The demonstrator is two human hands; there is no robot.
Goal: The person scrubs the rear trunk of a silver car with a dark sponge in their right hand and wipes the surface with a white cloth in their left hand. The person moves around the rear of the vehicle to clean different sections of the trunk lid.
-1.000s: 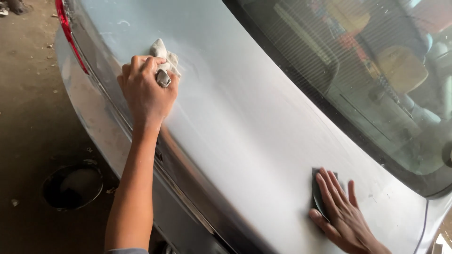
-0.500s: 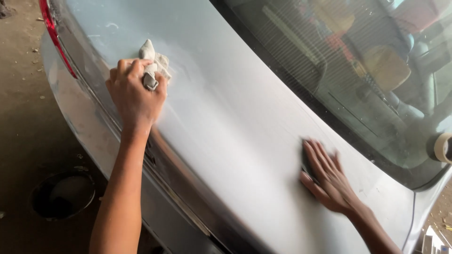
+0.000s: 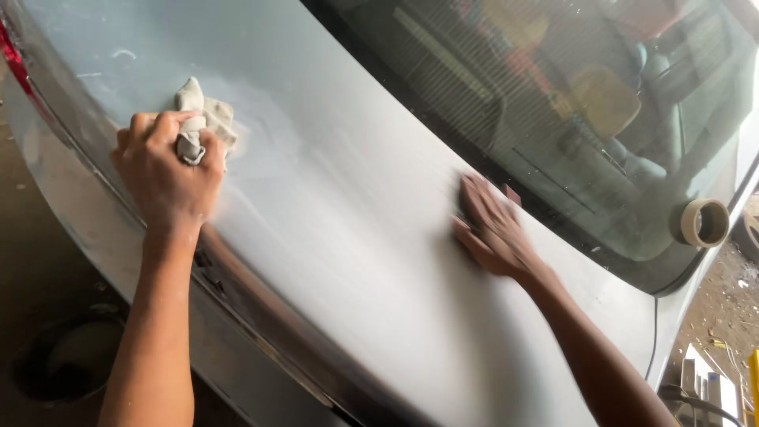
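Your left hand (image 3: pixel 168 170) is fisted around a crumpled pale cloth (image 3: pixel 202 120), pressing it on the far left of the grey car boot lid (image 3: pixel 348 237). Your right hand (image 3: pixel 492 229), blurred, lies flat with fingers spread near the rear window (image 3: pixel 553 103); whether it covers anything is unclear.

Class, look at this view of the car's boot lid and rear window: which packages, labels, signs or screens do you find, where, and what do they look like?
No clear package, label, sign or screen shows.
Roll of tape: round, beige, open centre, resting at the lower right corner of the rear window.
Small boxy items: bottom right on the ground, pale, too small to tell.
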